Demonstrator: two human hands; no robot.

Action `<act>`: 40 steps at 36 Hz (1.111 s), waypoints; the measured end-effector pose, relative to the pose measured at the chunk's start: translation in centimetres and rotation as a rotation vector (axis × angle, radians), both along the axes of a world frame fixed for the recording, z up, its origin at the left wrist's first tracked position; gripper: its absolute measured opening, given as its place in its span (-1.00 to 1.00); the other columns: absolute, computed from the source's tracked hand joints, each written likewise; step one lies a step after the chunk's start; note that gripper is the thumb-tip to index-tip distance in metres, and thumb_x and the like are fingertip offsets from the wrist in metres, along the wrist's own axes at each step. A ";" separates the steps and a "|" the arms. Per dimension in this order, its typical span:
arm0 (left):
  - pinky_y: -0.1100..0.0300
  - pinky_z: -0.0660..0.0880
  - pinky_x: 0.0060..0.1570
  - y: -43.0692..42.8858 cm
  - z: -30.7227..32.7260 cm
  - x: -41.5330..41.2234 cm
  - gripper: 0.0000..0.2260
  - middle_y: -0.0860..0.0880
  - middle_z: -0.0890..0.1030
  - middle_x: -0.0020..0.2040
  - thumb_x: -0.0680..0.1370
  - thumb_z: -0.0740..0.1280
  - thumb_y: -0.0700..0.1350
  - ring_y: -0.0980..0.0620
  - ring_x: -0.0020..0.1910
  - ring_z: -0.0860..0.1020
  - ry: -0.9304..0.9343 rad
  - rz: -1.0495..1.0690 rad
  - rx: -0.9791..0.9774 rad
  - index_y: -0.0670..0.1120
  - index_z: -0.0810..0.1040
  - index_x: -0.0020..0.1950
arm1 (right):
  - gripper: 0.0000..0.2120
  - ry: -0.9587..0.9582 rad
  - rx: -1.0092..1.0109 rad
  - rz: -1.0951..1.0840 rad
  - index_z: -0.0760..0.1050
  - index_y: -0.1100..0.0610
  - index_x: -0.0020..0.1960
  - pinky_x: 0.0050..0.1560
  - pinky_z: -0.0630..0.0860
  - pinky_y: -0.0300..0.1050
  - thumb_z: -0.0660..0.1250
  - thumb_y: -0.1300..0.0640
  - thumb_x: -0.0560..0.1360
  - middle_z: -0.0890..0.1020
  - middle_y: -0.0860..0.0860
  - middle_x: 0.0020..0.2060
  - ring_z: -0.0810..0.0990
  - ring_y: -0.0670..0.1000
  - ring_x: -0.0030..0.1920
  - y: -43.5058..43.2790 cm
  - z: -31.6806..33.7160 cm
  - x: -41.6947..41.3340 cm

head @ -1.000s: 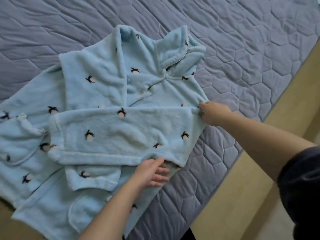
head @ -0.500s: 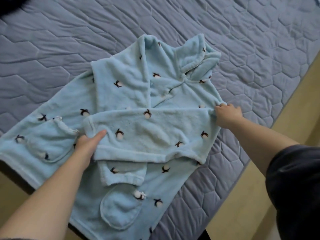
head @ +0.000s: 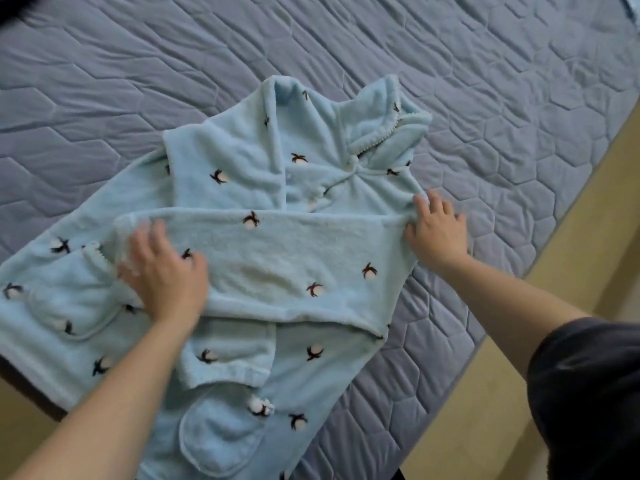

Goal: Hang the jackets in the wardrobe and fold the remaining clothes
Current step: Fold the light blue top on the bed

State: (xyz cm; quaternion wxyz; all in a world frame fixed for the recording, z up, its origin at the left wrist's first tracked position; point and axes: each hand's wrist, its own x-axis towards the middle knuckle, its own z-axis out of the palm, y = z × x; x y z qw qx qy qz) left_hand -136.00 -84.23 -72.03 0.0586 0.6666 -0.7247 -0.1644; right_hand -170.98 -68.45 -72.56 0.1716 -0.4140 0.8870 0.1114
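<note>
A light blue fleece top with small dark embroidered motifs lies spread on the bed, collar toward the far right. One sleeve is folded across its front as a wide band. My left hand lies flat on the cuff end of that sleeve, fingers spread and blurred with motion. My right hand rests with straight fingers on the shoulder end of the sleeve, at the garment's right edge. Two patch pockets show at the lower left and the bottom.
The quilted grey-blue mattress extends far and to the right of the garment. Its right edge runs diagonally beside the tan floor. A dark object peeks in at the top left corner. My dark sleeve is at lower right.
My left hand went from the sleeve's lower edge to its cuff end, gripped it, and now lies flat on it. My right hand has opened from gripping the shoulder end to resting on it.
</note>
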 end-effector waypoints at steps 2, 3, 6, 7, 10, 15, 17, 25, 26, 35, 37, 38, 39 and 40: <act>-0.24 -0.08 0.43 3.4 0.2 -2.8 -0.43 -0.18 0.18 0.52 0.49 0.31 -0.12 -0.15 0.52 0.09 -0.009 -0.275 0.019 -0.15 0.25 0.47 | -0.44 -0.020 -0.031 -0.003 -0.03 0.09 0.55 0.47 0.01 0.18 0.02 0.00 0.61 -0.04 0.07 0.56 -0.04 0.11 0.54 1.7 -0.3 1.3; -0.23 -0.12 0.43 5.1 0.2 -4.4 -0.42 -0.16 0.15 0.54 0.50 0.30 -0.11 -0.12 0.54 0.05 -0.013 -0.399 0.035 -0.13 0.24 0.49 | -0.42 -0.025 -0.018 0.012 -0.10 0.10 0.56 0.50 -0.11 0.16 0.00 -0.01 0.62 -0.11 0.07 0.56 -0.13 0.08 0.55 2.6 -0.4 1.9; -0.28 -0.04 0.42 9.6 -0.2 -9.1 -0.39 -0.14 0.15 0.54 0.48 0.32 -0.04 -0.09 0.53 0.06 -0.028 -0.731 0.045 -0.11 0.24 0.50 | -0.40 -0.058 -0.019 0.071 -0.17 0.14 0.56 0.50 -0.26 0.12 -0.02 -0.04 0.63 -0.18 0.11 0.55 -0.24 0.09 0.54 4.2 -1.0 3.5; -0.31 0.04 0.40 10.8 -0.6 -10.6 -0.37 -0.15 0.19 0.53 0.45 0.35 -0.01 -0.11 0.52 0.13 -0.047 -0.815 0.036 -0.10 0.28 0.49 | -0.39 -0.089 -0.045 0.090 -0.17 0.17 0.56 0.50 -0.27 0.12 -0.01 -0.03 0.63 -0.18 0.12 0.55 -0.24 0.09 0.54 4.2 -1.2 4.1; -0.33 0.15 0.36 13.1 -2.6 -13.8 -0.36 -0.14 0.22 0.52 0.44 0.33 0.08 -0.13 0.50 0.20 -0.155 -0.894 0.042 -0.08 0.30 0.49 | -0.38 -0.194 -0.151 0.162 -0.08 0.28 0.54 0.51 -0.18 0.18 0.09 0.05 0.62 -0.10 0.20 0.54 -0.20 0.15 0.54 3.9 -2.6 6.5; -0.25 -0.11 0.45 13.8 -7.4 -12.1 -0.34 -0.09 -0.04 0.57 0.54 0.10 0.21 -0.09 0.55 -0.02 -0.347 -0.907 0.065 -0.02 0.01 0.56 | -0.32 -0.140 -0.092 0.217 -0.12 0.18 0.55 0.50 -0.24 0.19 0.01 -0.15 0.60 -0.13 0.15 0.54 -0.30 0.08 0.50 5.7 -6.5 7.8; -0.24 -0.11 0.45 13.5 -8.1 -10.6 -0.36 -0.09 -0.02 0.57 0.55 0.07 0.23 -0.10 0.55 0.01 -0.358 -0.950 0.048 -0.01 0.05 0.56 | -0.32 -0.100 -0.065 0.221 -0.16 0.12 0.56 0.49 -0.29 0.17 -0.07 -0.22 0.58 -0.17 0.11 0.54 -0.28 0.07 0.52 6.3 -7.3 7.5; -0.24 -0.36 0.39 9.9 -3.5 -5.2 -0.39 -0.04 -0.23 0.55 0.55 -0.14 0.25 -0.07 0.54 -0.22 -0.454 -0.872 0.121 0.05 -0.15 0.55 | -0.32 -0.188 0.014 0.184 -0.29 0.11 0.55 0.45 -0.33 0.21 -0.07 -0.17 0.60 -0.26 0.08 0.53 -0.34 0.09 0.51 7.2 -3.3 10.2; -0.22 -0.40 0.38 8.9 -2.7 -3.9 -0.39 -0.02 -0.27 0.54 0.55 -0.14 0.24 -0.05 0.53 -0.26 -0.453 -0.784 0.130 0.05 -0.21 0.54 | -0.32 -0.213 0.019 0.208 -0.29 0.11 0.55 0.46 -0.31 0.22 -0.05 -0.15 0.60 -0.28 0.07 0.53 -0.36 0.09 0.50 7.2 -2.4 11.2; -0.18 -0.03 0.46 2.2 -0.5 8.9 -0.42 0.04 -0.14 0.58 0.61 0.01 0.18 0.07 0.55 -0.13 -0.463 -0.423 0.373 0.06 -0.11 0.57 | -0.40 -0.405 0.177 0.173 -0.29 0.05 0.55 0.48 -0.21 0.20 -0.05 0.00 0.64 -0.30 0.07 0.53 -0.31 0.16 0.52 7.6 -1.2 24.3; -0.16 -0.01 0.45 1.7 -0.2 10.8 -0.41 0.05 -0.14 0.58 0.60 0.06 0.13 0.09 0.54 -0.15 -0.470 -0.528 0.322 0.03 -0.09 0.57 | -0.40 -0.411 0.173 0.085 -0.25 0.06 0.56 0.49 -0.14 0.21 -0.03 0.02 0.63 -0.28 0.10 0.53 -0.27 0.17 0.53 7.5 -1.2 26.9; -0.16 -0.01 0.45 1.6 0.0 11.8 -0.39 0.05 -0.15 0.58 0.60 0.09 0.11 0.09 0.54 -0.16 -0.480 -0.582 0.303 0.03 -0.09 0.57 | -0.40 -0.418 0.166 0.032 -0.21 0.06 0.57 0.49 -0.12 0.21 -0.01 0.03 0.62 -0.26 0.10 0.54 -0.25 0.16 0.53 7.6 -1.0 28.2; -0.16 0.00 0.44 1.4 0.2 12.9 -0.38 0.04 -0.17 0.58 0.59 0.11 0.08 0.07 0.54 -0.18 -0.491 -0.625 0.285 0.03 -0.10 0.57 | -0.40 -0.423 0.155 -0.033 -0.18 0.05 0.57 0.49 -0.10 0.20 0.00 0.04 0.62 -0.24 0.09 0.54 -0.23 0.14 0.54 7.8 -0.9 29.5; -0.14 0.00 0.44 1.1 0.3 14.1 -0.37 0.04 -0.20 0.57 0.58 0.12 0.07 0.05 0.54 -0.18 -0.508 -0.659 0.280 0.04 -0.12 0.57 | -0.40 -0.429 0.147 -0.108 -0.17 0.04 0.57 0.50 -0.09 0.20 0.02 0.03 0.61 -0.23 0.07 0.55 -0.23 0.12 0.54 8.0 -0.6 30.8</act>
